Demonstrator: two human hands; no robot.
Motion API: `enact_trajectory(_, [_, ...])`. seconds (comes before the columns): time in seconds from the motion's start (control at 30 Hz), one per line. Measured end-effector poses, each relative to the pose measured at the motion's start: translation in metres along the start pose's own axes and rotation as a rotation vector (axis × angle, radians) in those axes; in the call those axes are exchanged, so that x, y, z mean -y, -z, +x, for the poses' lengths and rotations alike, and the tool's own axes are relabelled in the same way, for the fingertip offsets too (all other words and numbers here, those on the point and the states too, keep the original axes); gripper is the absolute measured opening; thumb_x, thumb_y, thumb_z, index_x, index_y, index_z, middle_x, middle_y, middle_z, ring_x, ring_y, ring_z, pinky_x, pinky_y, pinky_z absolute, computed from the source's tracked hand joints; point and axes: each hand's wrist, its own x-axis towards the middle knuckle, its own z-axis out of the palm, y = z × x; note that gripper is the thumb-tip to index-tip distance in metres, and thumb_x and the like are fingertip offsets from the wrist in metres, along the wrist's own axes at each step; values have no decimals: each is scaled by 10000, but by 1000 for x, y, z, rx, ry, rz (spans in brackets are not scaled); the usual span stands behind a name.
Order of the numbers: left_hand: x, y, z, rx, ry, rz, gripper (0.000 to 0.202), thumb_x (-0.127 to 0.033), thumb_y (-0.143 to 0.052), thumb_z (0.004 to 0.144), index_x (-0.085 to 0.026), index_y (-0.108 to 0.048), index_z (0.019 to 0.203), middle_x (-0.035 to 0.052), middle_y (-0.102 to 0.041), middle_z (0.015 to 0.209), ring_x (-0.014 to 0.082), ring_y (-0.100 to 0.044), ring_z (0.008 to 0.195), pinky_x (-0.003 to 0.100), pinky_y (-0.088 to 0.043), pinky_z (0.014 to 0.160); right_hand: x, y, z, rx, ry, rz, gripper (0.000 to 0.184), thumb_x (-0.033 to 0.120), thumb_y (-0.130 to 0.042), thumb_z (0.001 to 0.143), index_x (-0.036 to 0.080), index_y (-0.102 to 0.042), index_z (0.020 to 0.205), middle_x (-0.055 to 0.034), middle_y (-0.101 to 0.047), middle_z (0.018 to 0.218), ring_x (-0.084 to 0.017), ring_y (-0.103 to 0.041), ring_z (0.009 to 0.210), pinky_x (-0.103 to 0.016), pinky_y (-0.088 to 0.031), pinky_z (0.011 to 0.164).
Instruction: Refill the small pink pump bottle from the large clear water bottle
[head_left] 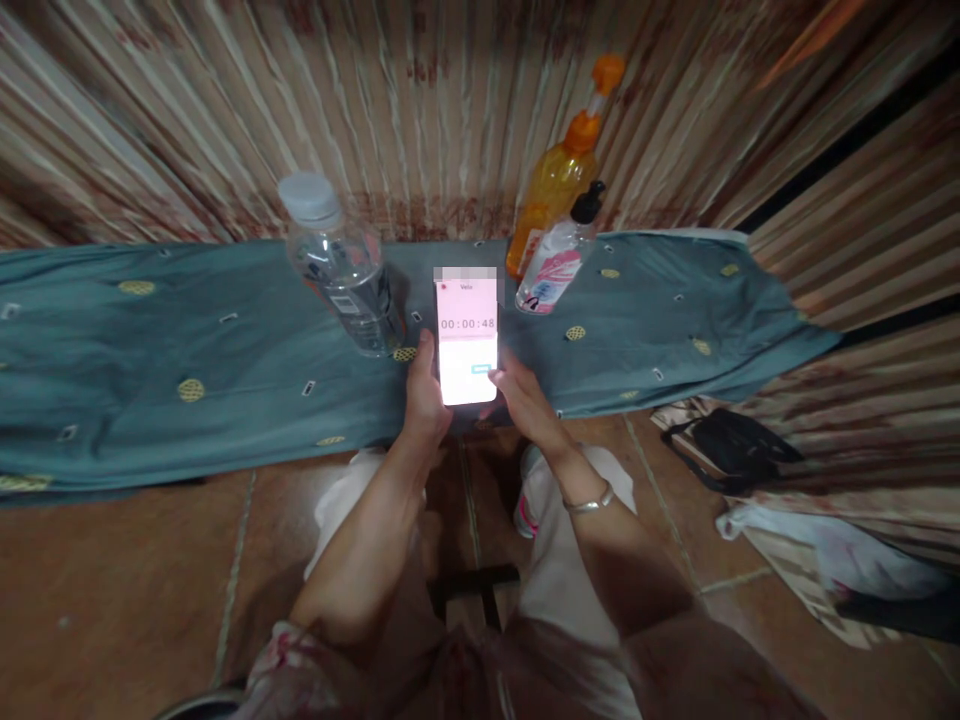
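Between my two hands a smartphone [466,345] is held upright, its lit screen showing a timer at 00:00:48. My left hand [429,390] grips the phone's left edge, thumb along the side. At the lower right edge, my right hand [521,392] has its thumb on the screen near a small blue button; its other fingers are mostly hidden behind the phone. Left of the phone stands a large clear plastic bottle [349,280] with a whitish cap. To the right are a clear pump bottle [553,262] with a pink label and a taller orange pump bottle [556,185].
A green cloth with yellow pineapple prints [247,340] covers the narrow table. Pleated curtains [360,110] hang behind and to the right. A black bag [739,445] and some plastic and cloth items [840,560] lie on the tiled floor [285,530] at right.
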Motion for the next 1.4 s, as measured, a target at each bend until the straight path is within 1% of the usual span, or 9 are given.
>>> enact_trajectory(0.07, [-2, 0, 0, 0, -10, 11, 376, -468, -586, 1036, -161, -803, 1047, 103, -838, 955, 316, -808, 1028, 349, -653, 849, 0, 0, 0, 46, -34, 24, 477, 444, -631, 849, 249, -696, 1280, -39, -808, 1063, -217, -756, 771, -297, -590, 533])
enact_trajectory(0.17, [-5, 0, -1, -12, -11, 24, 407, -487, -574, 1047, -166, -807, 956, 103, -833, 908, 305, -810, 1020, 334, -646, 844, -2, 2, 1, 103, -63, 77, 506, 427, -628, 819, 239, -677, 1286, -24, -808, 963, -165, -725, 605, -237, -507, 438])
enact_trajectory(0.43, [-10, -7, -8, 18, 29, 55, 533, -403, -370, 1123, -174, -804, 915, 120, -828, 924, 284, -793, 1089, 320, -635, 870, -4, 3, 3, 96, -40, 83, 406, 425, -652, 816, 214, -725, 1156, -14, -800, 871, -147, -723, 589, -219, -491, 460])
enact_trajectory(0.53, [-11, -8, -10, 39, 42, 49, 526, -391, -363, 1122, -166, -797, 927, 143, -828, 991, 299, -766, 1169, 346, -625, 924, -5, 5, 4, 90, -37, 65, 393, 445, -641, 830, 217, -736, 1136, -2, -796, 828, -137, -706, 568, -212, -471, 451])
enact_trajectory(0.7, [-12, -6, -10, 73, 45, 39, 489, -391, -387, 1118, -171, -800, 978, 138, -826, 1071, 284, -747, 1215, 317, -606, 960, -9, 7, 5, 101, -13, 27, 421, 491, -627, 876, 198, -735, 1159, -23, -795, 815, -152, -702, 562, -231, -475, 458])
enact_trajectory(0.83, [-11, -1, -6, 92, 7, 64, 505, -409, -367, 1118, -152, -801, 1087, 151, -823, 1095, 314, -750, 1207, 371, -621, 959, -10, 9, 6, 120, -4, 18, 374, 515, -629, 910, 206, -724, 1099, 0, -751, 743, -143, -673, 529, -229, -477, 461])
enact_trajectory(1.0, [-9, 8, 3, 181, -26, 146, 510, -505, -415, 1092, -169, -778, 1217, 152, -820, 1127, 339, -751, 1197, 410, -637, 938, -13, 13, 6, 168, 7, 14, 303, 414, -568, 934, 188, -689, 1095, -19, -759, 866, -128, -675, 565, -231, -516, 493])
enact_trajectory(1.2, [-10, 10, 4, 163, -59, 158, 493, -498, -419, 1081, -175, -774, 1196, 148, -814, 1162, 370, -725, 1244, 455, -644, 944, -15, 15, 7, 205, 4, 18, 296, 353, -543, 910, 188, -672, 1120, -24, -752, 901, -136, -685, 581, -249, -534, 520])
enact_trajectory(1.4, [-10, 9, 3, 156, -64, 131, 486, -479, -391, 1082, -179, -774, 1100, 146, -822, 1122, 341, -704, 1292, 440, -627, 991, -12, 15, 5, 212, 16, 19, 306, 348, -571, 896, 189, -684, 1131, -29, -769, 950, -117, -690, 590, -225, -531, 522])
